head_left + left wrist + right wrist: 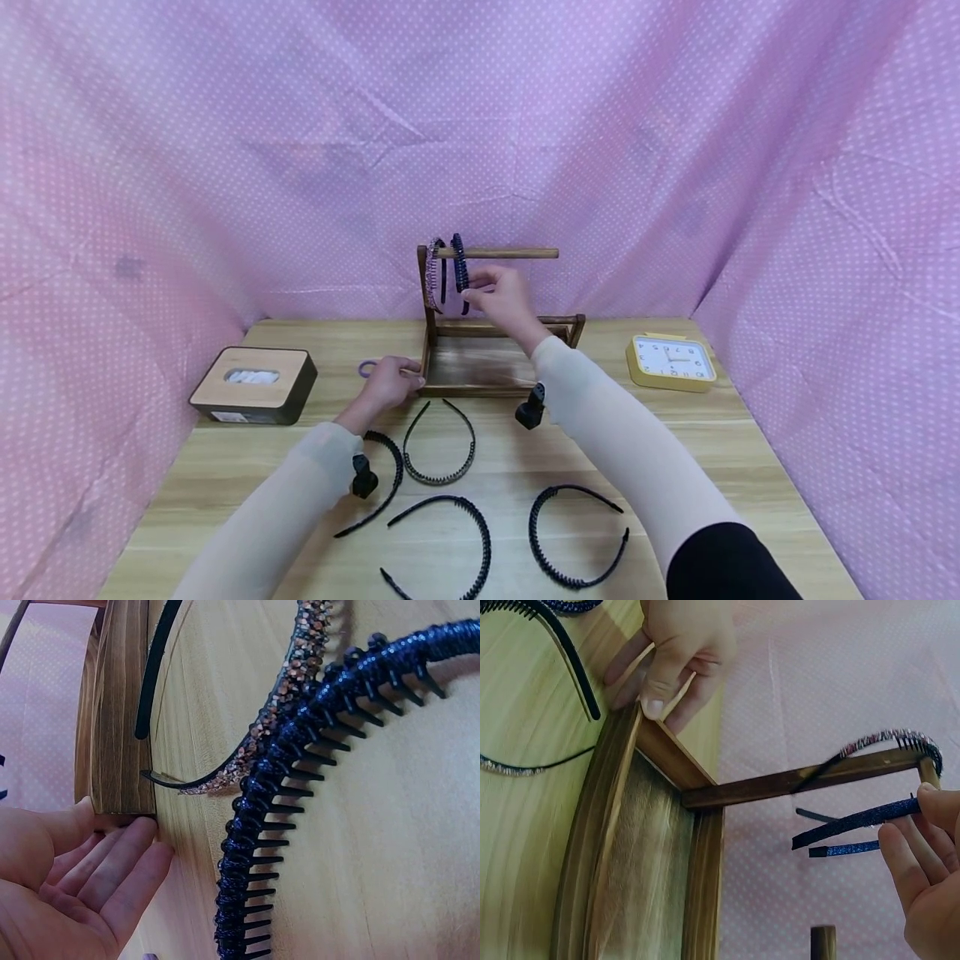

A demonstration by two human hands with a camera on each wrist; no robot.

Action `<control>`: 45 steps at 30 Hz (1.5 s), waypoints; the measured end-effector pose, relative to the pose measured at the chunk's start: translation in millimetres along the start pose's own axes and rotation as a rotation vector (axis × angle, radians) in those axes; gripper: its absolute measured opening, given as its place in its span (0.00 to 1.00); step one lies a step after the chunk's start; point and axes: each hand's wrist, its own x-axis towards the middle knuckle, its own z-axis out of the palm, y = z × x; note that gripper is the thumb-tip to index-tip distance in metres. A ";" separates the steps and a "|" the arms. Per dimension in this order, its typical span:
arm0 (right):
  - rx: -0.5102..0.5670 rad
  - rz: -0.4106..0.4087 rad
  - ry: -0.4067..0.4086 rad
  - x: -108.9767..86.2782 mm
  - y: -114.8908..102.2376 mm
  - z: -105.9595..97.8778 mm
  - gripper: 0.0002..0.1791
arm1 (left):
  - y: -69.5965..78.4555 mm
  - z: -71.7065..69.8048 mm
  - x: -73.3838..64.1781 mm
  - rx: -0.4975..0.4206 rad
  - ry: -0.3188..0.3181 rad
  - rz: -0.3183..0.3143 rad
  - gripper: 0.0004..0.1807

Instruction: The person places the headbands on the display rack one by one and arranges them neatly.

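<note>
A wooden headband stand [480, 391] with a tray base and a raised bar [517, 253] stands at the back of the table. My left hand [388, 385] grips its near left corner, thumb on one side and fingers on the other, as the left wrist view also shows. Up at the bar, my right hand [508, 298] pinches a dark blue toothed headband [460, 265] by one side, its top over the bar. Left of it, by the upright, hangs a sparkly pink headband [432, 279]. In the right wrist view, the blue headband's ends [832, 832] stick out past my fingers.
Several headbands lie on the table: a sparkly brownish one [438, 479] before the stand, a dark one [396, 467] by my left wrist, and black ones [486, 542] [536, 533] nearer. A tissue box [292, 392] sits left, a yellow clock [671, 383] right, and a purple ring [365, 368] behind my left hand.
</note>
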 end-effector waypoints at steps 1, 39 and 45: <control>-0.002 -0.002 0.004 0.0 -0.6 2.6 0.14 | -0.2 0.0 0.1 0.004 0.001 0.002 0.21; 0.075 -0.105 -0.047 -24.4 -4.6 -25.5 0.22 | 1.5 -0.8 -4.6 0.010 0.017 0.034 0.20; -0.020 -0.125 -0.107 -59.4 -6.7 -70.1 0.22 | 1.7 -1.1 -3.7 0.015 0.021 0.036 0.20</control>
